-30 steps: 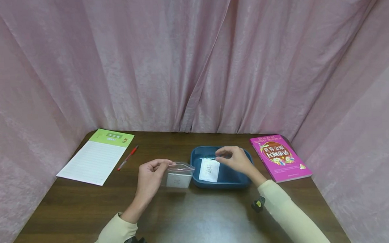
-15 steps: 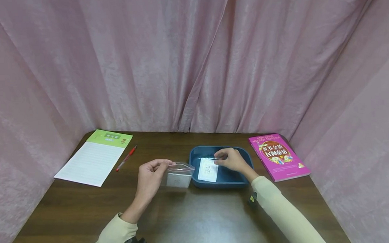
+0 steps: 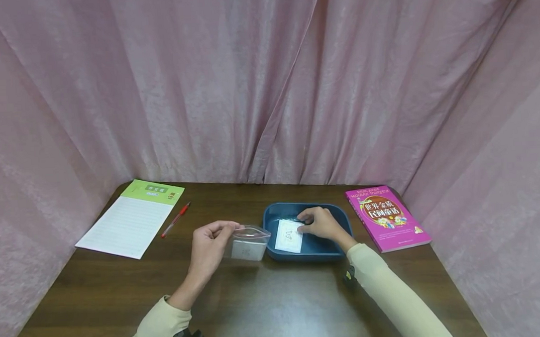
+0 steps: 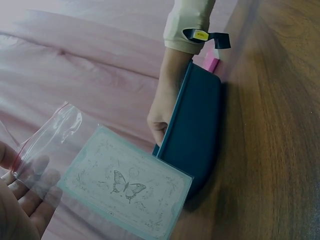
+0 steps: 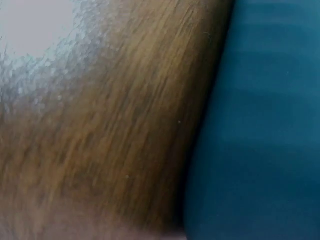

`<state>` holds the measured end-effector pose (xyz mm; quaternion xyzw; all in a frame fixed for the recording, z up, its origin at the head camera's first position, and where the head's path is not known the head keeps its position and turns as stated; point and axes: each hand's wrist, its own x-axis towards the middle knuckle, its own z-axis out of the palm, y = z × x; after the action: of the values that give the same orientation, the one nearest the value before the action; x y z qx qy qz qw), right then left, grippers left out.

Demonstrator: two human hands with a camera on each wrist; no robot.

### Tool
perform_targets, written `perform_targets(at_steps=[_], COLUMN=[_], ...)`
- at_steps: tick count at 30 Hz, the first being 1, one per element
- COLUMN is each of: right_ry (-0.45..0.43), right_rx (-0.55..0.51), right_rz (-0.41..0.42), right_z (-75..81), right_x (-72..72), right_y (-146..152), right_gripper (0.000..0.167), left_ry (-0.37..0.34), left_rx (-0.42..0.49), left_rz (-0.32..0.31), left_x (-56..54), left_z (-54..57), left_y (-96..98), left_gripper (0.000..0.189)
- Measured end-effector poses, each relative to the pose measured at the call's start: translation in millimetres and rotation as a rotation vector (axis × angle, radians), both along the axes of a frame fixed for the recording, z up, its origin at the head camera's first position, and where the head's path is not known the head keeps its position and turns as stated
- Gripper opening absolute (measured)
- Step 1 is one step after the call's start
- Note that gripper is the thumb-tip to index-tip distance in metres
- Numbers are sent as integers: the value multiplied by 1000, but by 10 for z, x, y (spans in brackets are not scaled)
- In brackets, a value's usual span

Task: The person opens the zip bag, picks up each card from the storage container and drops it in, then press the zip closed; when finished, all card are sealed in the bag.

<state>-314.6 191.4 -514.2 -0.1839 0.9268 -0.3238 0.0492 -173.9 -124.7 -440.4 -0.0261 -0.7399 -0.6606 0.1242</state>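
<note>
- Zip bag (image 3: 250, 242), clear, with a pale card (image 4: 125, 185) inside: it hangs near the centre of the head view, just left of the blue tray (image 3: 323, 245), and its mouth seems to gape.
- Your left hand (image 3: 210, 244) pinches the bag's top edge between thumb and fingers.
- Your right hand (image 3: 321, 224) reaches into the tray, thumb and index slightly apart at the right edge of the white card (image 3: 288, 236) lying there; you cannot tell whether it has a grip.
- You seem to be at the step of sorting out the card in the tray while the bag is kept up and ready. The next move probably calls for a sure pinch on that card's edge, with the bag steady.
- Your left wrist view shows the butterfly on the bagged card and the bag's red seal line, both unclear from the head; the tray wall hides your right fingertips there.
- Your right wrist view gives you only blurred worktop (image 5: 100, 125) and tray wall.
</note>
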Motion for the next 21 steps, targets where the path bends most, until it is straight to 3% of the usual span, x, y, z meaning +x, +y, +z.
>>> perform_targets(at_steps=[14, 21], right_ry=[-29, 3], right_rx=[58, 84], right_rz=[-15, -1], right_z=[6, -23], right_x=[42, 39], right_y=[-41, -34], right_gripper=[43, 43], left_ry=[9, 17], left_rx=[3, -3], left_rz=[-6, -3], left_x=[-1, 3], left_z=[0, 9], left_y=[-2, 3], left_gripper=[19, 20])
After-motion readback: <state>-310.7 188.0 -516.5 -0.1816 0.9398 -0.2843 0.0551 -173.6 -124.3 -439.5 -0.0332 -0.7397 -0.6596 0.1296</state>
